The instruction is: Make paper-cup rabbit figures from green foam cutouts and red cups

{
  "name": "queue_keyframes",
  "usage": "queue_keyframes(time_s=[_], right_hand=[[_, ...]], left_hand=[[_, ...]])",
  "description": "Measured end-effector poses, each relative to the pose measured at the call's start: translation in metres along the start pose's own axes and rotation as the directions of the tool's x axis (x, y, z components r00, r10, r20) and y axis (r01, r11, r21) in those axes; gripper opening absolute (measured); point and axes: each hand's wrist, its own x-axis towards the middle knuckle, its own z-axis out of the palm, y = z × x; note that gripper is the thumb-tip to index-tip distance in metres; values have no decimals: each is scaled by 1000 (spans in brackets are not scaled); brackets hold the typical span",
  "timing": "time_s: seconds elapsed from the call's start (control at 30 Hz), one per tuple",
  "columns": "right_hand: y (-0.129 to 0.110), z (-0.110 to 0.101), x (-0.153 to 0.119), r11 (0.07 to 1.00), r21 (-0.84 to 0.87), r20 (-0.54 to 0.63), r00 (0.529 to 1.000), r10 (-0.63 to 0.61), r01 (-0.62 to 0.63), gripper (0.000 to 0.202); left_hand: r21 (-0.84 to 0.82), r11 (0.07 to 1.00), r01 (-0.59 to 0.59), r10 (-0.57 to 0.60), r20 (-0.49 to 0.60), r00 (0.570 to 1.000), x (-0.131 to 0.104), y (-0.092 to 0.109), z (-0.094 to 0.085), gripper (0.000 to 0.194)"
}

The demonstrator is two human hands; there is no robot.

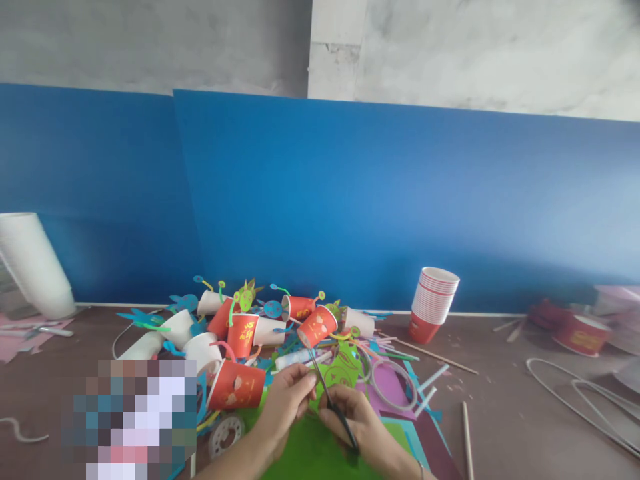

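My right hand (357, 420) grips a pair of scissors (345, 427) by the black handles, with the blades pointing away and slightly left. My left hand (290, 397) is closed in a pinch right beside the blades; whatever sits between its fingertips is too small to make out. Both hands are above green paper (310, 450). Just beyond them lies a light green sheet (345, 367) with drawn or cut shapes. A red paper cup (237, 385) rests on its side left of my left hand, near a white tape roll (226, 435).
Behind my hands is a heap of red and white cups with paper faces and bent straws. A stack of cups (434, 303) leans at the back right. Wooden sticks (467, 437), a clear ring (395, 385) and purple paper (381, 393) lie rightward. A blue panel (350, 200) borders the table.
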Motion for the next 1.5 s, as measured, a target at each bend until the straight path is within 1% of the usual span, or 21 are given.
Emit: queue_keyframes(time_s=[0.2, 0.33, 0.53, 0.73, 0.93, 1.2, 1.37, 1.43, 1.47, 1.5], right_hand=[[-1, -2, 1, 999, -15, 4, 999, -38, 38, 39], [-2, -4, 1, 999, 21, 22, 999, -34, 33, 38], [-5, -7, 0, 1000, 12, 50, 999, -6, 5, 34], [0, -8, 2, 999, 36, 46, 998, -36, 35, 34], [2, -6, 2, 1000, 9, 43, 999, -13, 13, 32], [-6, -7, -1, 1000, -12, 39, 999, 6, -6, 28], [-5, -7, 1, 997, -80, 38, 999, 2, 1, 28], [-2, -8, 3, 996, -92, 20, 1000, -3, 5, 25], [0, -9, 4, 995, -103, -17, 1000, -16, 14, 24], [0, -12, 5, 990, -137, -78, 996, -38, 27, 22]], left_hand=[[6, 1000, 14, -14, 4, 1000, 1, 0, -2, 35], [9, 1000, 18, -19, 13, 1000, 3, -1, -3, 34], [11, 999, 48, -48, 26, 999, 3, 1, -4, 32], [7, 998, 62, -62, 16, 998, 2, 1, -3, 31], [-1, 999, 54, -54, 26, 998, 3, 1, -3, 31], [-8, 999, 50, -49, 39, 998, 3, 1, -5, 33], [-3, 999, 45, -45, 44, 998, 5, 0, -7, 36], [4, 999, 42, -42, 40, 998, 4, 0, -7, 36], [8, 999, 41, -41, 37, 998, 3, 1, -6, 36], [8, 999, 39, -40, 35, 999, 3, 2, -6, 36]])
